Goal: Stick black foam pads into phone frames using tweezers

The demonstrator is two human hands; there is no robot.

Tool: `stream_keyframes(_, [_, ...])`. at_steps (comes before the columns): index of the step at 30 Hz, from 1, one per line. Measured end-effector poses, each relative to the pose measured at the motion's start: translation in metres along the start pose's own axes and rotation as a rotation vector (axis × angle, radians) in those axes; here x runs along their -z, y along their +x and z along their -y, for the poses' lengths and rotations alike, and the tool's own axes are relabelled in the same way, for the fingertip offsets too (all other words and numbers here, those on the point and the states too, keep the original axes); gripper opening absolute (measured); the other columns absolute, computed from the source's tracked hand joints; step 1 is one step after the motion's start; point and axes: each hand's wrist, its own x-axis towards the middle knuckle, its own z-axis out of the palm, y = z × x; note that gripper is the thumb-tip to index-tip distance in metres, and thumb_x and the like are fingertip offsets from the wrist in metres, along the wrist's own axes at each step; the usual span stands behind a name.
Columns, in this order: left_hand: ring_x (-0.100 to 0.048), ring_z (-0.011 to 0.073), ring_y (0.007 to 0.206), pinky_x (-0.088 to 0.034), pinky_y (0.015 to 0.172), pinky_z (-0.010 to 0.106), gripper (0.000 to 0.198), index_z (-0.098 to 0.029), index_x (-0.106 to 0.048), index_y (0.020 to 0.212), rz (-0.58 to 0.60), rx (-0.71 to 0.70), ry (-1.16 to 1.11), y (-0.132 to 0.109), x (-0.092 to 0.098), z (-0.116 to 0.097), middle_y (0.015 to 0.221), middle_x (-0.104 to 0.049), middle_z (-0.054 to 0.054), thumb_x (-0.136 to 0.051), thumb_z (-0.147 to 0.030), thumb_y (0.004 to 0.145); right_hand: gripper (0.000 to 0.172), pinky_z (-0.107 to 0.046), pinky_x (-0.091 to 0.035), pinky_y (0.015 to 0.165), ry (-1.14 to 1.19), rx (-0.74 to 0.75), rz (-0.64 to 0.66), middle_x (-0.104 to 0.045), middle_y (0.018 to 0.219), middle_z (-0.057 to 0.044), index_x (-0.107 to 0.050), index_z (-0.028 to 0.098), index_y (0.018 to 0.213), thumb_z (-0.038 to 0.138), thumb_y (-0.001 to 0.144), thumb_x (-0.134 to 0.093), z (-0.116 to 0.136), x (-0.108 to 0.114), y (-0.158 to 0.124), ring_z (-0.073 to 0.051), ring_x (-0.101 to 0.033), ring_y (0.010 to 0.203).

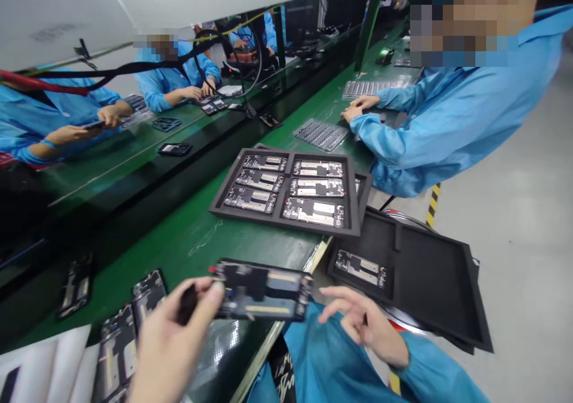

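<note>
My left hand (172, 340) pinches one end of a dark phone frame (264, 292) and holds it level above the front edge of the green bench (179, 242). My right hand (362, 322) hovers just right of the frame with its fingers spread and nothing in them. Below and right of that hand sits a black tray (430, 283) holding one phone frame (362, 267). Farther back on the bench lies a black tray (286, 221) filled with several frames.
More phone frames (119, 346) lie at the bench's near left. A person in a blue coat (456, 116) works at the right, hands on the bench. Other blue-sleeved workers (170, 83) sit across the conveyor. Grey parts trays (321, 133) lie further along.
</note>
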Motion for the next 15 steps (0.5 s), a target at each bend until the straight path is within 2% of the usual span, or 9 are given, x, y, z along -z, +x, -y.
stream_keyframes(2, [-0.063, 0.0228, 0.061, -0.048, 0.052, 0.031, 0.039, -0.026, -0.068, 0.074, 0.292, -0.065, -0.136, -0.024, -0.041, 0.008, 0.066, -0.067, 0.001, -0.071, -0.065, 0.071, 0.077, -0.02, -0.033, 0.042, 0.151, -0.048, -0.194, -0.073, 0.087, -0.008, -0.065, 0.02, 0.127, 0.073, 0.072, -0.073, -0.008, -0.021, -0.017, -0.004, -0.035, 0.041])
stream_keyframes(3, [-0.064, 0.0229, 0.065, -0.051, 0.058, 0.031, 0.038, -0.025, -0.067, 0.072, 0.432, -0.094, -0.16, -0.031, -0.06, 0.014, 0.068, -0.068, 0.002, -0.068, -0.063, 0.076, 0.065, -0.021, -0.04, 0.045, 0.188, -0.079, -0.314, -0.072, 0.084, -0.007, -0.069, 0.019, 0.119, 0.067, 0.075, -0.075, -0.011, -0.023, -0.024, -0.007, -0.043, 0.044])
stream_keyframes(4, [-0.067, 0.0239, 0.073, -0.054, 0.067, 0.032, 0.036, -0.025, -0.069, 0.08, 0.531, -0.114, -0.185, -0.036, -0.077, 0.021, 0.076, -0.072, 0.003, -0.062, -0.06, 0.082, 0.055, -0.023, -0.046, 0.049, 0.209, -0.109, -0.432, -0.072, 0.082, -0.006, -0.071, 0.019, 0.11, 0.062, 0.076, -0.077, -0.013, -0.019, -0.031, -0.01, -0.051, 0.049])
stream_keyframes(5, [-0.069, 0.025, 0.083, -0.055, 0.075, 0.033, 0.034, -0.025, -0.07, 0.09, 0.566, -0.137, -0.207, -0.039, -0.092, 0.029, 0.087, -0.074, 0.005, -0.06, -0.057, 0.085, 0.049, -0.026, -0.051, 0.054, 0.218, -0.137, -0.529, -0.072, 0.083, -0.006, -0.072, 0.018, 0.103, 0.058, 0.076, -0.079, -0.014, -0.009, -0.036, -0.014, -0.058, 0.055])
stream_keyframes(7, [-0.068, 0.0255, 0.098, -0.053, 0.087, 0.034, 0.035, -0.026, -0.067, 0.11, 0.611, -0.184, -0.174, -0.043, -0.113, 0.043, 0.106, -0.075, 0.006, -0.06, -0.051, 0.087, 0.047, -0.029, -0.055, 0.058, 0.189, -0.173, -0.681, -0.071, 0.081, -0.006, -0.07, 0.018, 0.095, 0.056, 0.07, -0.084, -0.016, 0.025, -0.042, -0.017, -0.063, 0.062])
stream_keyframes(9, [-0.068, 0.0241, 0.097, -0.051, 0.088, 0.034, 0.035, -0.028, -0.064, 0.116, 0.668, -0.213, -0.11, -0.047, -0.123, 0.052, 0.106, -0.074, 0.006, -0.057, -0.05, 0.091, 0.054, -0.028, -0.053, 0.052, 0.042, -0.198, -0.824, -0.065, 0.069, -0.002, -0.065, 0.018, 0.085, 0.061, 0.061, -0.086, -0.018, 0.071, -0.04, -0.015, -0.059, 0.054])
stream_keyframes(11, [-0.069, 0.0224, 0.088, -0.05, 0.084, 0.032, 0.03, -0.029, -0.066, 0.107, 0.725, -0.246, -0.068, -0.05, -0.123, 0.054, 0.094, -0.074, 0.004, -0.049, -0.051, 0.096, 0.062, -0.024, -0.039, 0.036, -0.219, -0.222, -0.987, -0.048, 0.05, 0.005, -0.055, 0.021, 0.073, 0.076, 0.055, -0.079, -0.02, 0.116, -0.028, -0.01, -0.042, 0.039])
stream_keyframes(13, [-0.068, 0.0206, 0.08, -0.049, 0.08, 0.029, 0.033, -0.028, -0.066, 0.094, 0.718, -0.302, -0.011, -0.047, -0.115, 0.052, 0.081, -0.073, 0.001, -0.043, -0.051, 0.099, 0.065, -0.023, -0.027, 0.032, -0.355, -0.234, -1.031, -0.034, 0.045, 0.01, -0.048, 0.024, 0.069, 0.082, 0.054, -0.072, -0.019, 0.149, -0.009, -0.008, -0.031, 0.035])
stream_keyframes(15, [-0.068, 0.0189, 0.072, -0.048, 0.073, 0.026, 0.037, -0.027, -0.064, 0.087, 0.62, -0.346, 0.15, -0.034, -0.099, 0.048, 0.073, -0.07, 0.0, -0.039, -0.051, 0.101, 0.062, -0.024, -0.025, 0.033, -0.447, -0.239, -1.002, -0.03, 0.043, 0.01, -0.047, 0.025, 0.067, 0.082, 0.058, -0.068, -0.013, 0.165, 0.011, -0.009, -0.029, 0.034])
